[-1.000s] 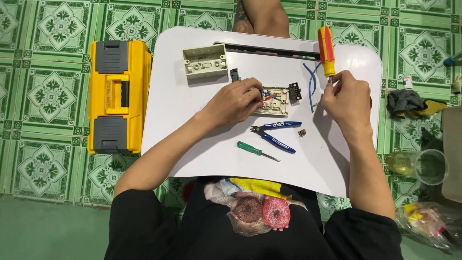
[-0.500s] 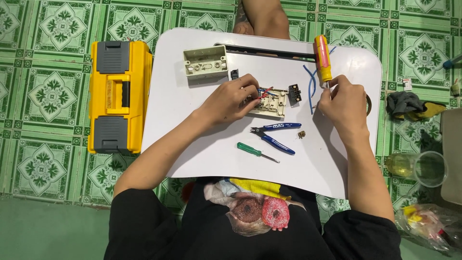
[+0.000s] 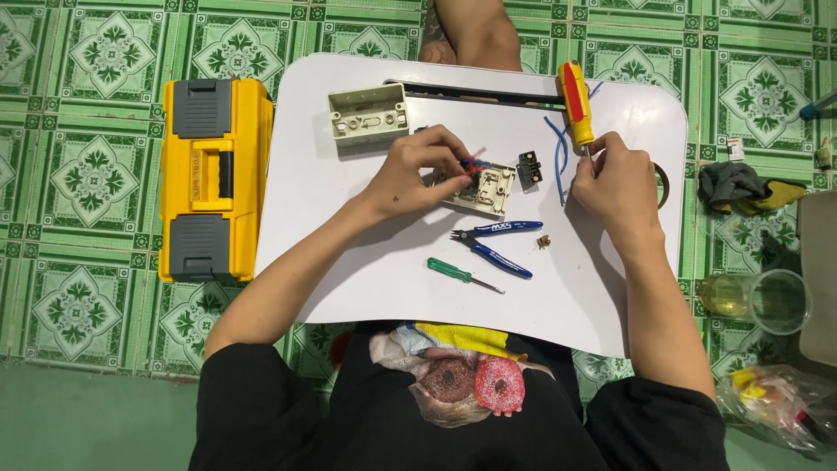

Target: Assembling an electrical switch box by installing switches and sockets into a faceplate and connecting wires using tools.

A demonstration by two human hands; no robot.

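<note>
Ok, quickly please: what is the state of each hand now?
Left hand: closed, pinching red and blue wires at the beige switch module.
Right hand: closed on the red-yellow screwdriver.

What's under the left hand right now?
Under the left hand lies a beige switch plate on the white table, with red and blue wires at the fingers. The plate's left part is covered.

Small white-red label (image 3: 735, 149) on floor, right
</note>
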